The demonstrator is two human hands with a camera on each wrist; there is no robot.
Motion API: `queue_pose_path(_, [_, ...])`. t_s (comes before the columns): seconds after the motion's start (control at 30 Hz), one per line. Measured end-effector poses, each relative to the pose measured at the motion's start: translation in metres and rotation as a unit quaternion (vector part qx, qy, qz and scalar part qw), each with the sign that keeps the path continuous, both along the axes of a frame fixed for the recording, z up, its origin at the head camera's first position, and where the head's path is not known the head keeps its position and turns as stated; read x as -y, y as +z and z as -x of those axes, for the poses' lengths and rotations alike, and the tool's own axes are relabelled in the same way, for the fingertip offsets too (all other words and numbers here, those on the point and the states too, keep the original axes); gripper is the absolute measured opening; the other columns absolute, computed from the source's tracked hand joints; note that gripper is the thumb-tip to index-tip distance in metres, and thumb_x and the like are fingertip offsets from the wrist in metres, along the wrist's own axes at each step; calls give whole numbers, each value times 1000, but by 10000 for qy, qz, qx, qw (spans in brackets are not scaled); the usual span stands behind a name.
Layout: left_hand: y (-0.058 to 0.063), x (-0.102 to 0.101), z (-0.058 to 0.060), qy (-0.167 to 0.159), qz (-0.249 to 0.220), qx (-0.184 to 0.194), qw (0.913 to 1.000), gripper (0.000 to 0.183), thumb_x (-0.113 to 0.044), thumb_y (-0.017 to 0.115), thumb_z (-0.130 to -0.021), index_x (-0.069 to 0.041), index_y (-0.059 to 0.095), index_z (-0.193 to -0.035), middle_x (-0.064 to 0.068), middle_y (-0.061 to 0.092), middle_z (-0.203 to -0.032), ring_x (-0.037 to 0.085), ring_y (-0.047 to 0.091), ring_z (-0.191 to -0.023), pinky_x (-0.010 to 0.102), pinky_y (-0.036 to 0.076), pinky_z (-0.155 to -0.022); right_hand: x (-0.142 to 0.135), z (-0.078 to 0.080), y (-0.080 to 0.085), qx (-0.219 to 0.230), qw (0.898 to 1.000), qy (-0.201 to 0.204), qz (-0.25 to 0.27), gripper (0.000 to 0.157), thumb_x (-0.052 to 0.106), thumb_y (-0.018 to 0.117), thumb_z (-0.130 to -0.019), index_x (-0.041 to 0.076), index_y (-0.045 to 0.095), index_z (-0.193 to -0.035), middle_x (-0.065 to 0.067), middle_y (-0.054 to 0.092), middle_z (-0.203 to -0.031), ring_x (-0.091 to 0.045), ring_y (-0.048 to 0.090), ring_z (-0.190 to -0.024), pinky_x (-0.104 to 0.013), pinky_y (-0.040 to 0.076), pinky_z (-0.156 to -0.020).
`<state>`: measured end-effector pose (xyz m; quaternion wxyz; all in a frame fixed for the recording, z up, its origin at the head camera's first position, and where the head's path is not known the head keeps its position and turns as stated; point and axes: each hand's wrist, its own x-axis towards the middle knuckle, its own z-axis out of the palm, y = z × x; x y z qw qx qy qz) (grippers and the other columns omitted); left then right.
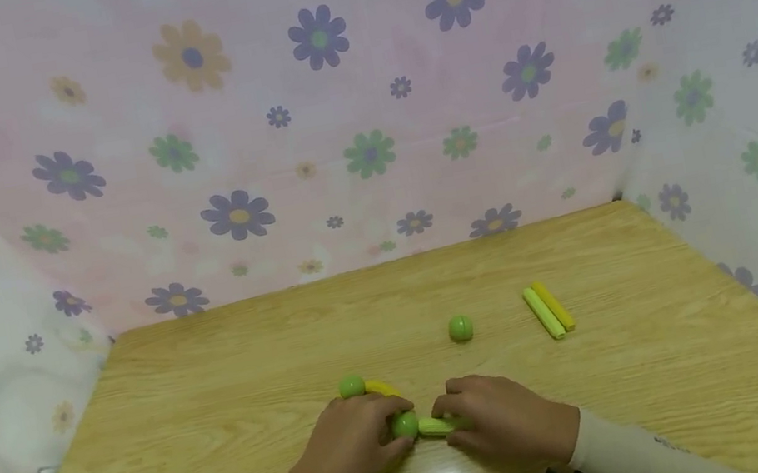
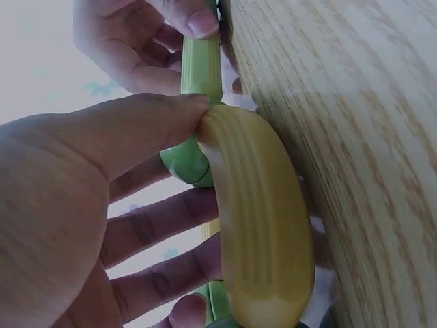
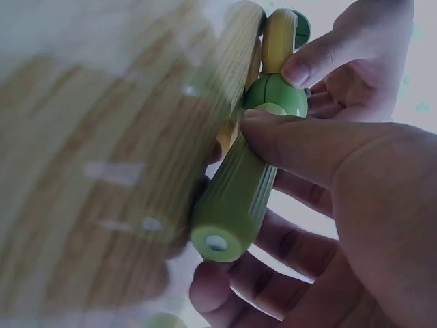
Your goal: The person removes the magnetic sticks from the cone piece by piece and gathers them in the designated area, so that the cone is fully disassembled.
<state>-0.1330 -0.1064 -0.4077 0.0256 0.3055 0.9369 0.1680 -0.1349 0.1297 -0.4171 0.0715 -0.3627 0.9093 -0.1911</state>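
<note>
My left hand (image 1: 351, 448) pinches a glossy green ball (image 1: 405, 424), thumb on its near side. A yellow ribbed curved rod (image 2: 259, 212) joins this ball and lies along the left fingers. At that rod's far end sits a second green ball (image 1: 352, 386). My right hand (image 1: 506, 417) holds a light green ribbed straight rod (image 3: 235, 188) between thumb and fingers. One end of it meets the pinched ball; the free end shows a round silvery disc. Behind the left fingers a bit of another yellow piece (image 2: 210, 229) shows, mostly hidden.
Farther back on the wooden table (image 1: 255, 351) rests a loose green ball (image 1: 460, 329). To its right, a light green rod (image 1: 543, 313) and a yellow rod (image 1: 555, 306) lie side by side. Flower-patterned cloth (image 1: 356, 105) hangs behind the table and along both sides.
</note>
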Motion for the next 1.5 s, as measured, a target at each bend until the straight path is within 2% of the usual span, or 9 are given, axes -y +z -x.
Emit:
queue_pose_path(0.2, [-1, -2, -1, -28, -16, -34, 10000, 32, -34, 81, -84, -23, 76, -113, -12, 75, -106, -1, 63, -81, 38, 55, -77, -11, 7, -1, 1224, 9912, 6, 502, 21, 31, 64, -99, 20, 68, -117, 14, 59, -99, 4, 52, -84, -21, 48, -75])
queue_pose_path(0.37, [0, -4, -1, -71, -151, 8, 9999, 34, -32, 81, -84, -20, 76, -115, -11, 76, -105, -4, 57, -72, 30, 53, -72, -19, 14, -2, 1557, 9849, 143, 743, 23, 31, 63, -99, 21, 68, -119, 13, 61, -102, 3, 53, -87, -21, 48, -78])
queue_pose_path(0.53, [0, -7, -1, -183, -110, -33, 9998, 35, -33, 82, -83, -21, 76, -115, -12, 75, -107, 2, 67, -90, 32, 56, -79, -26, 19, -3, 1783, 9780, 298, 1042, 21, 30, 65, -98, 21, 69, -117, 14, 59, -97, 2, 52, -83, -20, 47, -74])
queue_pose_path(0.67, [0, -7, 0, -210, -78, -150, 9996, 35, -33, 82, -83, -22, 76, -116, -12, 75, -107, 5, 68, -94, 33, 56, -81, -29, 23, -4, 1913, 9726, 415, 1251, 21, 30, 63, -99, 21, 68, -118, 12, 63, -99, 2, 55, -85, -20, 49, -76])
queue_pose_path(0.87, [-2, -6, -1, -184, -24, -29, 9998, 35, -35, 81, -84, -23, 76, -116, -13, 75, -108, 2, 67, -92, 32, 56, -80, -37, 29, -10, 2430, 9557, 171, 1649, 19, 27, 62, -100, 20, 65, -117, 5, 66, -95, -3, 60, -81, -23, 52, -72])
queue_pose_path(1.0, [-2, -6, -2, -164, -20, -108, 9998, 36, -35, 81, -83, -24, 76, -116, -13, 75, -108, 3, 68, -93, 34, 56, -81, -47, 31, -4, 1888, 9667, -242, 1708, 21, 30, 63, -100, 20, 64, -118, 6, 65, -93, -5, 60, -82, -25, 52, -71])
queue_pose_path(1.17, [-2, -5, -4, -188, 9, -180, 9997, 35, -36, 81, -83, -25, 76, -116, -14, 75, -107, 3, 68, -93, 35, 56, -80, -69, 34, 8, 862, 9735, -1203, 1741, 28, 35, 62, -99, 18, 64, -121, 5, 64, -91, -5, 58, -76, -26, 52, -66])
queue_pose_path(1.33, [-1, -4, -4, -189, 8, -115, 9998, 34, -35, 81, -84, -26, 75, -116, -14, 74, -108, 4, 68, -95, 37, 56, -82, -97, 44, 13, 115, 9599, -2260, 1658, 37, 34, 60, -101, 9, 60, -129, -6, 66, -94, -12, 59, -68, -27, 48, -54])
queue_pose_path(1.5, [0, -3, -4, -157, -11, -52, 9999, 36, -36, 80, -84, -25, 75, -118, -14, 74, -110, 6, 69, -98, 39, 57, -84, -125, 56, 13, 29, 9444, -2922, 1507, 43, 29, 55, -104, 3, 51, -139, -17, 65, -101, -18, 63, -69, -30, 50, -52])
